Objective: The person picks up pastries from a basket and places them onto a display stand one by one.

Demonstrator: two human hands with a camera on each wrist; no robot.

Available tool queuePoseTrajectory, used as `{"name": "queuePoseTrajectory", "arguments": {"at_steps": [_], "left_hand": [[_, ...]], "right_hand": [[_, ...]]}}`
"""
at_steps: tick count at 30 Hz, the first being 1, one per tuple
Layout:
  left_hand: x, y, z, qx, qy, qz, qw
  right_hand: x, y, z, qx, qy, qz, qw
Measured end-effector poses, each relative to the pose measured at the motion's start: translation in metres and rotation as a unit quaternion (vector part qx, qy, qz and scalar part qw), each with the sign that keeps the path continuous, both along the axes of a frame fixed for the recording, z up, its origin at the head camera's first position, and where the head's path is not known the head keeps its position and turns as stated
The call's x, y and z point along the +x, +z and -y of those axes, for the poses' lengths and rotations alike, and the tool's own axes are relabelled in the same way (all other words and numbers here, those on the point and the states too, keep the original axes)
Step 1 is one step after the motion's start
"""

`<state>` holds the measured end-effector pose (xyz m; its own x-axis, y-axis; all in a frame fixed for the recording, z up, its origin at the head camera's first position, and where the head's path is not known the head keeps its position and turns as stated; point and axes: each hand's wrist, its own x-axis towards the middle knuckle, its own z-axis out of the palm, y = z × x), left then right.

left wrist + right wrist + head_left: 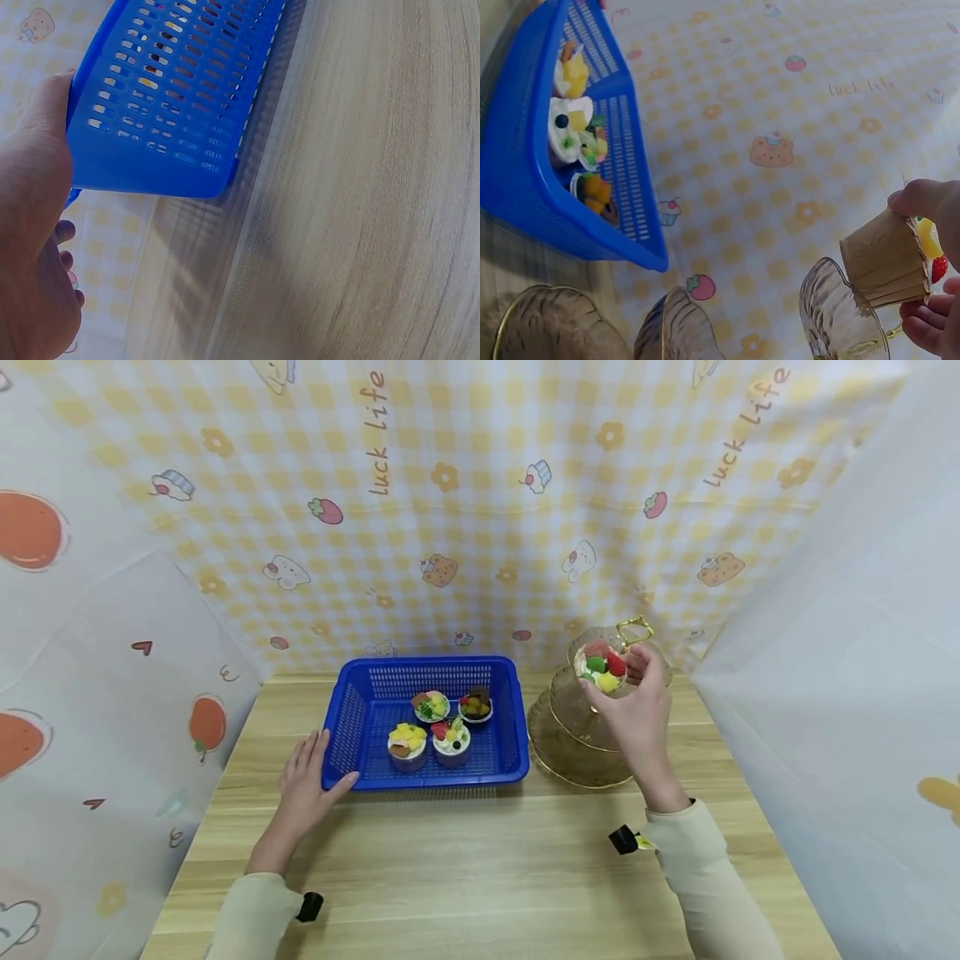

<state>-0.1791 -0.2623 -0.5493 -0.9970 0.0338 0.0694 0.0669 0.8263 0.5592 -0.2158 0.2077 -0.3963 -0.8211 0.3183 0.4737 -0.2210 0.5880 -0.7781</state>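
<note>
The dessert cup (600, 666), topped with cream and red, green and yellow pieces, is off the bench (480, 868), up at the left part of the top tier (588, 636) of a clear, gold-rimmed stand (555, 760). The right hand (637, 703) has it, fingers and thumb pinching its pleated brown wrapper near the rim. The cup lies to the left of the palm, its long axis close to upright, base toward the tier; whether base and tier touch cannot be told. The gold handle (635, 628) rises just beyond the fingers.

The stand has three tiers, near the bench's far right corner. Just to its left, by the far edge, a blue basket (431, 781) contains four cups: a yellow-topped cup (407, 740) and a berry-topped cup (452, 739) in front, a green-flecked cup (431, 705) and a darker cup (476, 704) behind. The left hand (306, 774), fingers loosely extended, rests at the basket's near left corner, thumb over the rim. A yellow-checked cloth (480, 535) hangs behind the far edge.
</note>
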Motion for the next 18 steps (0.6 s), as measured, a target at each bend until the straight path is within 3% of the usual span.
{"name": "queuePoseTrajectory", "arguments": {"at_steps": [7, 18], "left_hand": [[-0.001, -0.005, 0.001, 0.002, 0.0, -0.005, 1.0], [-0.001, -0.006, 0.001, 0.003, 0.003, -0.012, 0.9999]], "right_hand": [[-0.01, -0.005, -0.001, -0.035, -0.047, 0.017, 0.9981], [-0.021, -0.013, 0.002, 0.023, -0.111, 0.01, 0.9935]]}}
